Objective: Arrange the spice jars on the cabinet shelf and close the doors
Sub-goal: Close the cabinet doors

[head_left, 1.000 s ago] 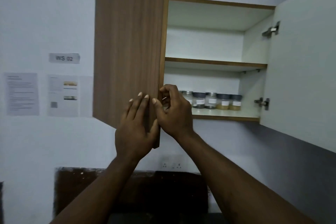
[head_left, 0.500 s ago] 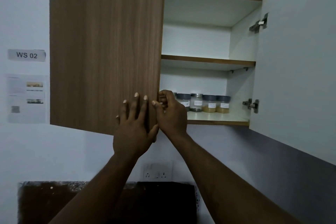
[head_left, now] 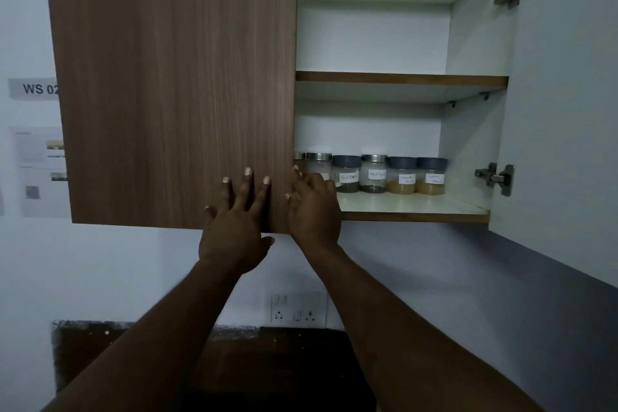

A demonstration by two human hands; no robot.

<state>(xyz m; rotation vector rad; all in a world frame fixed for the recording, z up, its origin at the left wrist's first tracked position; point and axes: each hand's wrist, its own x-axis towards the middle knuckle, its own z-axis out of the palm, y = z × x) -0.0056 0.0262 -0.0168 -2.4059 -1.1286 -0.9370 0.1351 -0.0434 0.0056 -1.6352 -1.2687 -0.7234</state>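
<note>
Left hand (head_left: 237, 221) flat, fingers spread, pressed on the wood face of the left door (head_left: 174, 84) near its lower free corner. Right hand (head_left: 312, 207) just beside it, fingers curled onto that door's edge. Jars (head_left: 374, 174): one row on the bottom shelf (head_left: 414, 209), upright, side by side, set back from the front lip; leftmost partly hidden behind the right hand. Right door (head_left: 565, 110) stands wide open.

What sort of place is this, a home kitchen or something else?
Likely a kitchen corner used as a numbered workstation: a wall cabinet holds labelled spice jars, a double socket sits above a dark surface, and a "WS 02" sign hangs above printed sheets.
</note>
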